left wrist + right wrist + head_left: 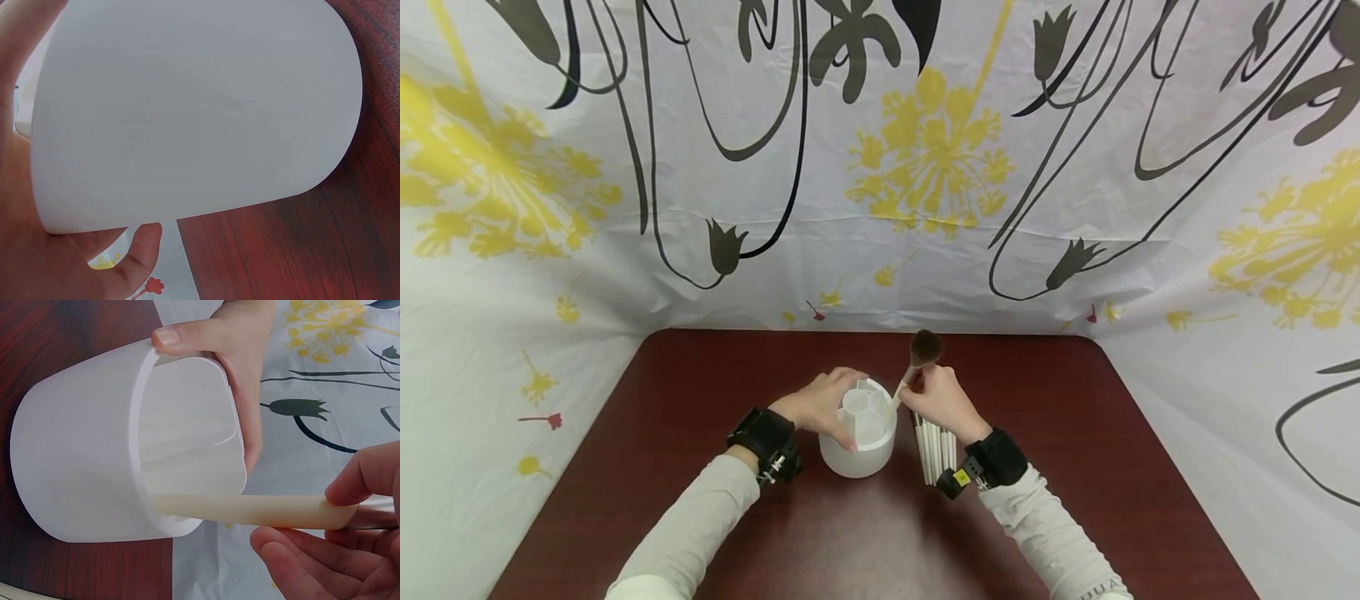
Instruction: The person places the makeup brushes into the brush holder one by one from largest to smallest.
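A round white divided brush holder point(859, 463) stands on the table, its inner compartments visible from above in the head view. My left hand point(824, 405) grips it at the rim from the left, thumb on the near side and fingers over the far side. In my right hand point(946, 403) a makeup brush with dark bristles point(927, 347) is pinched near its metal collar, bristles up. The brush's pale handle point(269, 510) slants into the holder, its lower end inside the rim. The left wrist view is mostly filled by the holder's smooth wall point(200, 119).
Several pale-handled brushes point(934, 450) lie side by side just right of the holder, partly under my right hand and wrist. The dark red wooden table point(1037, 392) ends at a rounded far edge. A white patterned cloth point(820, 275) hangs behind and around it.
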`<action>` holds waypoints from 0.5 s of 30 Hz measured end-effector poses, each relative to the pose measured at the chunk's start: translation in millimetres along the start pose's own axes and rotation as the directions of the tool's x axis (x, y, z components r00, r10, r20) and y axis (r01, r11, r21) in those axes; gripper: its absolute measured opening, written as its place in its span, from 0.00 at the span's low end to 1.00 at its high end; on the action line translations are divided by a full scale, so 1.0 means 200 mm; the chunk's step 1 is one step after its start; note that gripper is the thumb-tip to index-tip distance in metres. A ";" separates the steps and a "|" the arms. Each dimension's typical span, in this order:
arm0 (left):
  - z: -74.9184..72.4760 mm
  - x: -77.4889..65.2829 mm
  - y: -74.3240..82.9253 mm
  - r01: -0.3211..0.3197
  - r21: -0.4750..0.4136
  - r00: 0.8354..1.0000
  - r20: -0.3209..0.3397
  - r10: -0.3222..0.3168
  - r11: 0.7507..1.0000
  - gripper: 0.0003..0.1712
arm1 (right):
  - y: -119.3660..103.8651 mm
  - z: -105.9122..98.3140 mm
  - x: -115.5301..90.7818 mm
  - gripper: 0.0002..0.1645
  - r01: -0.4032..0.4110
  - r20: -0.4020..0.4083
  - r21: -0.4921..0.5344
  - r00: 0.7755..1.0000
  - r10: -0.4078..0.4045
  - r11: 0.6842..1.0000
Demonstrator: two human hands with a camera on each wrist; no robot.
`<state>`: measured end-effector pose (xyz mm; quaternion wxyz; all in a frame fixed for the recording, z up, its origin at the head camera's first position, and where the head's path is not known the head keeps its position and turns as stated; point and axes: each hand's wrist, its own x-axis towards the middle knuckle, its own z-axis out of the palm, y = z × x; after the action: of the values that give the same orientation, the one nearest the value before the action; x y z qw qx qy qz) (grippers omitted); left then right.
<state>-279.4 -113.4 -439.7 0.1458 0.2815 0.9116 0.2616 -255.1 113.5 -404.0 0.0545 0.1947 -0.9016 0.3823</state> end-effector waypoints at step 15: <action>0.01 0.00 0.00 -0.006 0.003 1.000 -0.004 0.006 1.000 0.64 | 0.02 0.02 -0.01 0.02 0.018 0.041 -0.005 0.999 -0.018 1.000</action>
<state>-278.8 -112.9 -440.5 0.1426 0.2837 0.9116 0.2610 -254.5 113.9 -409.5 0.0399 0.2105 -0.9018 0.3752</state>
